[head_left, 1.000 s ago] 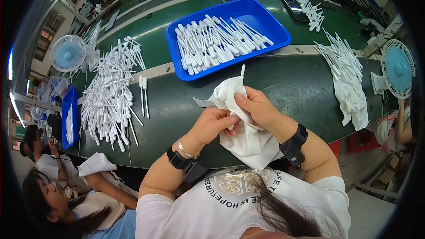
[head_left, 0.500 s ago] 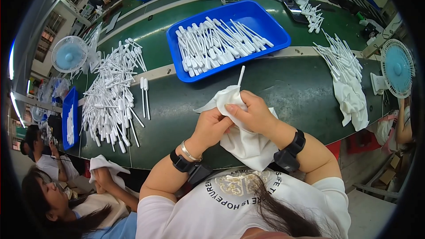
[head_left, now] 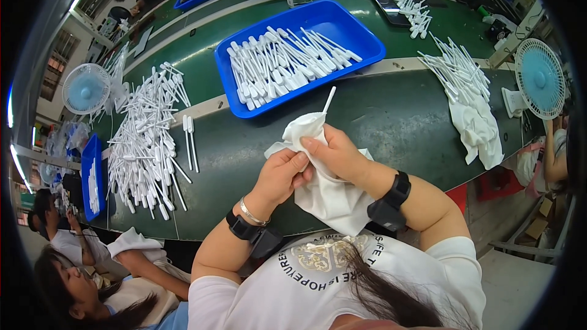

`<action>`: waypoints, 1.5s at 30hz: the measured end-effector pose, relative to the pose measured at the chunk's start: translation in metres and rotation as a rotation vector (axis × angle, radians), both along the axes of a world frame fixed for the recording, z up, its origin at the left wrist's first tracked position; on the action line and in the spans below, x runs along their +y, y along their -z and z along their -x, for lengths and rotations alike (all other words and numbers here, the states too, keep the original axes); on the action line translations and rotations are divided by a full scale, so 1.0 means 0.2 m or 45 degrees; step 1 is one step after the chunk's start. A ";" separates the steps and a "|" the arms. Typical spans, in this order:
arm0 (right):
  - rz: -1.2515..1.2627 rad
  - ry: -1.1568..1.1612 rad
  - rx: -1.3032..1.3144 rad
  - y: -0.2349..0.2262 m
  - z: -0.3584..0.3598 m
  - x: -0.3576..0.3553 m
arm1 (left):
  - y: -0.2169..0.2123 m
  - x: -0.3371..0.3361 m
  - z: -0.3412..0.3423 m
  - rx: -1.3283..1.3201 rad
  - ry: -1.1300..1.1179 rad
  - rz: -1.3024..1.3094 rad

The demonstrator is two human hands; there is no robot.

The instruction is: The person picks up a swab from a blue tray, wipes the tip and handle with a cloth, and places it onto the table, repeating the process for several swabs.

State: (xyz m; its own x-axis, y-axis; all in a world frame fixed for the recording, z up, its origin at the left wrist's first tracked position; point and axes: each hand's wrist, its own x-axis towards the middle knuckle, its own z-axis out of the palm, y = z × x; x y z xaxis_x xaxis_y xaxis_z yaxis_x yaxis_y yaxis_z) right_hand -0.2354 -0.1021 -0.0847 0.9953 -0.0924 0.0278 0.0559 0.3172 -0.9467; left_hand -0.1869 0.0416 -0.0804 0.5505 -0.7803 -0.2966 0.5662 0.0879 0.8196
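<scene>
A white cloth [head_left: 333,200] is bunched between my two hands over the near side of the green bench. My right hand [head_left: 338,154] is closed round the cloth, its thumb pressed on a fold. From the top of that fold sticks the thin end of a white plastic stick [head_left: 330,99]; the rest of it is hidden in the cloth. My left hand [head_left: 280,176] pinches the cloth's left side with its fingers curled. Beyond my hands stands a blue tray [head_left: 361,54] holding many white sticks [head_left: 275,64] with wider heads.
A large heap of white sticks [head_left: 143,146] lies to the left, with two sticks [head_left: 190,137] apart beside it. At right, more sticks [head_left: 458,76] rest against another white cloth [head_left: 474,125]. Fans [head_left: 539,78] stand at both sides. A person [head_left: 131,269] works at lower left.
The whole scene has shifted slightly left in the picture. My left fingers and thumb have moved a little on the cloth. The stick stays in the cloth in my right hand.
</scene>
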 end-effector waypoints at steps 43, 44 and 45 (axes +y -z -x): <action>0.984 -0.311 0.002 -0.10 0.02 -0.02 | -0.11 0.10 -0.15 -0.488 -0.506 0.058; 0.992 -0.342 0.005 -0.10 0.01 -0.03 | -0.11 0.11 -0.15 -0.457 -0.532 0.077; 0.996 -0.351 0.005 -0.10 0.01 -0.04 | -0.11 0.12 -0.16 -0.454 -0.541 0.078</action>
State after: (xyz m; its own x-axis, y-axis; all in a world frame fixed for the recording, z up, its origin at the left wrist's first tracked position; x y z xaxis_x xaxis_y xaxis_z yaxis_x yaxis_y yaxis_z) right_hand -0.2378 -0.1098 -0.0645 0.9796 0.1998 -0.0205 0.0691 -0.4311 -0.8997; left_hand -0.1555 0.0647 -0.0579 0.8785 -0.4777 0.0049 0.1588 0.3018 0.9400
